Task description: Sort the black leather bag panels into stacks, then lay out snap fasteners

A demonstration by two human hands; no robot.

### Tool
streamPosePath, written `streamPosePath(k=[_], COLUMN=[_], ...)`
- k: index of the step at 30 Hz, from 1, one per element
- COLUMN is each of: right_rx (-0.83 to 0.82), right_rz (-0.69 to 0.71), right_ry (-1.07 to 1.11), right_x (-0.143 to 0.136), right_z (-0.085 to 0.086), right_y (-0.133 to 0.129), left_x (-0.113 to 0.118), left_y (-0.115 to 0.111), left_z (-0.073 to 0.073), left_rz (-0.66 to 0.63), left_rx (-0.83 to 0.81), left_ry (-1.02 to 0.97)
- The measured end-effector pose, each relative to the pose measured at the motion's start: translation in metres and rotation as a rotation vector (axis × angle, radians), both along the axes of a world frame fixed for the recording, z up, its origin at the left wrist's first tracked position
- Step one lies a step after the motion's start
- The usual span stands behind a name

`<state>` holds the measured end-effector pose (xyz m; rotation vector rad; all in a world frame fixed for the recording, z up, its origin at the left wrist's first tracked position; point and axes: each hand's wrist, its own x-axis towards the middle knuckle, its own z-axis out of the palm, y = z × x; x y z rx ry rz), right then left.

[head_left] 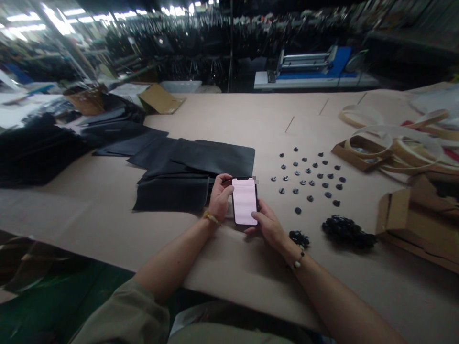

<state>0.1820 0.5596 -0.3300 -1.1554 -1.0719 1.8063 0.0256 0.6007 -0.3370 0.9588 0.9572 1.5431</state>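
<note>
A smartphone (pixel 245 203) with a bright, nearly blank screen is held upright between both hands over the table. My left hand (pixel 220 198) grips its upper left edge, thumb along the side. Around the lower right corner is my right hand (pixel 268 221), its thumb resting on the screen. Just left of the phone lie overlapping black sheets (pixel 172 193), leather-like in look. To the right, several small round dark pieces (pixel 310 198) are spread out in loose rows. A small heap of black pieces (pixel 299 238) sits beside my right wrist, partly hidden by it.
A larger black heap (pixel 346 231) lies near an open cardboard box (pixel 412 220) on the right. Coils of tan strip (pixel 369 136) stand behind it. Darker sheets are piled (pixel 39 153) at far left. A blue machine with rollers (pixel 311 64) stands beyond the table's (pixel 229 112) far edge.
</note>
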Motion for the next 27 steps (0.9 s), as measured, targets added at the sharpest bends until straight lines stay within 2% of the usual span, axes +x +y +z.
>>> streamPosePath(k=[10, 22, 27], right_rx=[0.001, 0.047, 0.038], right_rz=[-0.013, 0.020, 0.020], right_ry=[-0.001, -0.021, -0.028], right_x=[0.0002, 0.0000, 0.0000], right_z=[0.0017, -0.0030, -0.0003], right_y=[-0.0009, -0.0008, -0.0009], left_x=[0.0027, -0.0014, -0.0014], left_y=[-0.0038, -0.0006, -0.0013], left_z=[-0.0004, 0.0029, 0.0030], left_rz=[-0.046, 0.033, 0.022], left_rx=[0.047, 0.034, 0.025], left_ry=[0.066, 0.087, 0.081])
